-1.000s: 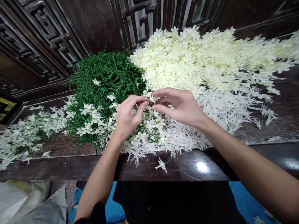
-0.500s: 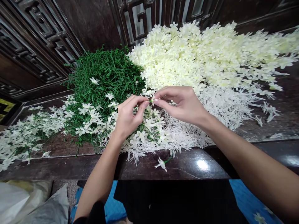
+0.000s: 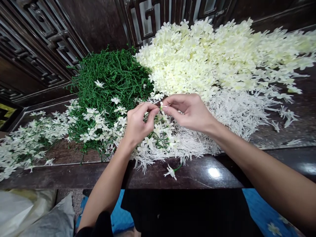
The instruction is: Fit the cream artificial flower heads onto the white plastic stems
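My left hand [image 3: 138, 123] and my right hand [image 3: 189, 110] meet fingertip to fingertip over the dark wooden table [image 3: 197, 174]. Both pinch one small white artificial flower [image 3: 161, 106] on a thin green stem. Under the hands lies a heap of assembled green sprigs with white blossoms [image 3: 98, 123]. Behind the left hand sits a tangle of bare green stems [image 3: 116, 74]. Behind the right hand spreads a big pile of cream flower heads [image 3: 217, 56], with spiky white plastic pieces [image 3: 237, 112] in front of it.
One loose flower on a short stem [image 3: 171, 171] lies near the table's front edge. More finished sprigs [image 3: 22, 144] trail off to the left. Carved dark wood panels [image 3: 49, 36] rise behind the table. Pale bags [image 3: 32, 214] sit on the floor at lower left.
The hands stayed together at the same spot; the fingers shifted slightly around the small flower, which now stands more upright between the fingertips. The view tilted a little.
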`<state>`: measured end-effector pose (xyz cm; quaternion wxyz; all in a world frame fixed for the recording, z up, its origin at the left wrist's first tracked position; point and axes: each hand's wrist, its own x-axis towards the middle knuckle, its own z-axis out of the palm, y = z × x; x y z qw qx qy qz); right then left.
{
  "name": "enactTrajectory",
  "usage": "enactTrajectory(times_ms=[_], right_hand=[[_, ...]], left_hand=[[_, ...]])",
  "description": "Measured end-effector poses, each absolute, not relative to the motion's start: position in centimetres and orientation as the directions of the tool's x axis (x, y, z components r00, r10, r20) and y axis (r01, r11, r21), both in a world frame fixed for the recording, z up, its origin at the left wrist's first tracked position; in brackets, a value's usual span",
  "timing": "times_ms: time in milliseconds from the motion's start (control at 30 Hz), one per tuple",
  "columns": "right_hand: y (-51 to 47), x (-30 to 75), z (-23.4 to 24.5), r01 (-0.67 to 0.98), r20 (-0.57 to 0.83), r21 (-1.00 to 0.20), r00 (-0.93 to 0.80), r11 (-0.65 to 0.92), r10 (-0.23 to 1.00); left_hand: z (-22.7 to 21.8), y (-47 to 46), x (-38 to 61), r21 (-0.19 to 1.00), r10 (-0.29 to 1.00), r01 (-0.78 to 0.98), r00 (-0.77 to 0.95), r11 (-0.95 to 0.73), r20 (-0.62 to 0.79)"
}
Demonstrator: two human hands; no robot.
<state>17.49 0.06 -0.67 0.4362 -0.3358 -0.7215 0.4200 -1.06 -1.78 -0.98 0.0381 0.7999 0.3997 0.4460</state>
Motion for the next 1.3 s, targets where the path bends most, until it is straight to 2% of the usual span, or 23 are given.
enactTrajectory(times_ms=[233,500,700,767,833,900,933,1033,1100,1200,1300], right_hand=[[-0.1,17.1,-1.2,0.078,0.414,-0.878,-0.374,0.472,0.83],[-0.2,16.8,-1.7,0.134,0.482,-0.819,-0.365,0.557,0.797],[0.2,17.2,-0.7,0.16,0.395,-0.858,-0.403,0.488,0.826],[0.3,17.6,-0.2,0.164,0.369,-0.879,-0.361,0.448,0.856],[0.4,17.8,-0.1,0.167,0.367,-0.885,-0.321,0.434,0.873],[0.5,17.9,-0.2,0.169,0.382,-0.873,-0.35,0.459,0.855],[0.5,17.8,-0.3,0.164,0.391,-0.86,-0.398,0.484,0.83],[0.5,17.6,-0.6,0.121,0.414,-0.829,-0.526,0.547,0.743],[0.7,17.6,-0.6,0.101,0.421,-0.839,-0.502,0.534,0.756],[1.3,18.2,-0.4,0.115,0.418,-0.877,-0.296,0.466,0.859],[2.2,19.1,-0.5,0.115,0.428,-0.892,-0.097,0.437,0.898]], left_hand=[[-1.0,-1.8,-1.0,0.378,0.643,0.609,0.297,-0.697,0.706],[-1.2,-1.9,-1.2,0.314,0.597,0.596,0.364,-0.739,0.715],[-0.6,-1.4,-2.1,0.289,0.653,0.655,0.417,-0.698,0.632],[-0.3,-1.1,-2.9,0.303,0.674,0.704,0.332,-0.643,0.66],[-0.1,-0.7,-3.8,0.402,0.69,0.73,0.129,-0.552,0.712],[-0.2,-0.2,-4.5,0.489,0.683,0.736,-0.05,-0.467,0.728],[-0.3,0.0,-4.8,0.495,0.676,0.744,-0.079,-0.449,0.733],[-1.2,0.5,-5.3,0.415,0.729,0.8,0.04,-0.433,0.684],[-1.8,0.7,-5.4,0.352,0.798,0.841,0.146,-0.412,0.585],[-2.7,0.9,-5.6,0.257,0.846,0.893,0.209,-0.37,0.49],[-3.4,0.9,-5.7,0.145,0.856,0.933,0.229,-0.328,0.464]])
